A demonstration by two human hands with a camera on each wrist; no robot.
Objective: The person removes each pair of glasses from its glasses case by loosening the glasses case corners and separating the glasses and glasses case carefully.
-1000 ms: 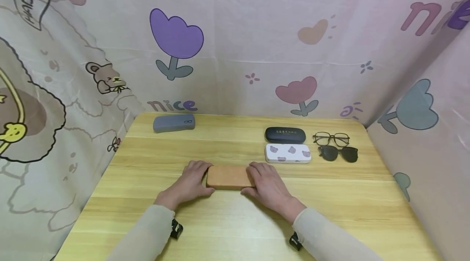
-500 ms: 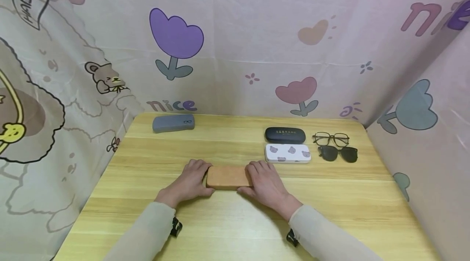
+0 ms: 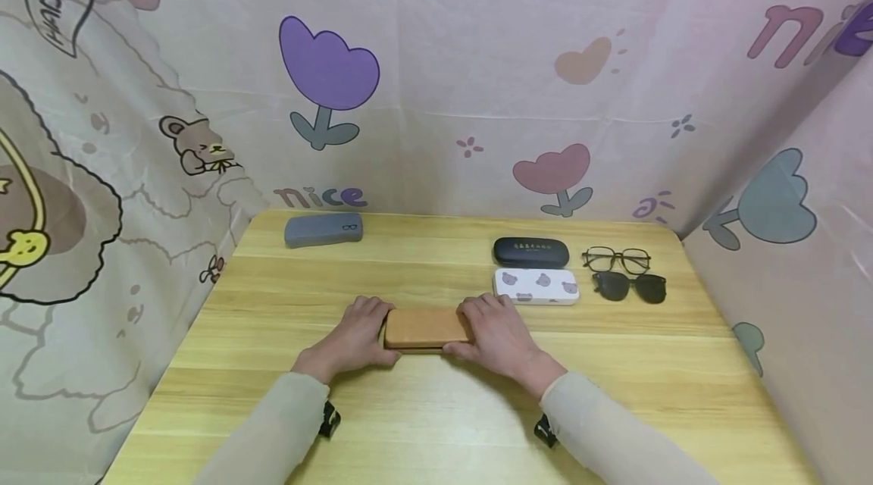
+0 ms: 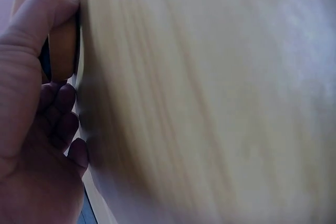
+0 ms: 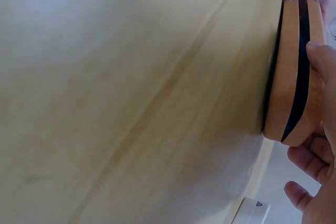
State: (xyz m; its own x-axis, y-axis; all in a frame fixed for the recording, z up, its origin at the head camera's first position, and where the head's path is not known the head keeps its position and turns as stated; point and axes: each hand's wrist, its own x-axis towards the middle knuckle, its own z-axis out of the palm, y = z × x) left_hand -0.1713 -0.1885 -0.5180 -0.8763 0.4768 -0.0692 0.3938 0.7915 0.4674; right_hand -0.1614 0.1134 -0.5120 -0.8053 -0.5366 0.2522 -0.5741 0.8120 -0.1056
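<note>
A tan glasses case (image 3: 424, 327) sits on the table between the two hands, its long side facing the person. Its lid is slightly raised: a dark gap runs along the front in both wrist views. Gripping the left end, the left hand (image 3: 355, 332) has its thumb (image 4: 55, 6) across the front, over the gap and lower half. The right hand (image 3: 499, 335) holds the right end, with its thumb (image 5: 321, 56) against the lid's front edge and fingers behind the case. What lies inside the case is hidden.
A grey glasses case (image 3: 323, 230) lies at the back left of the wooden table (image 3: 436, 424). Back right are a black case (image 3: 530, 252), a white bear-print case (image 3: 536, 286), clear eyeglasses (image 3: 617, 260) and sunglasses (image 3: 630, 287). Printed cloth (image 3: 436, 53) hangs around the table.
The tan case's lid has risen a little at the front, and a dark gap now shows under it. The right hand has shifted slightly left; the left hand stays nearly in place.
</note>
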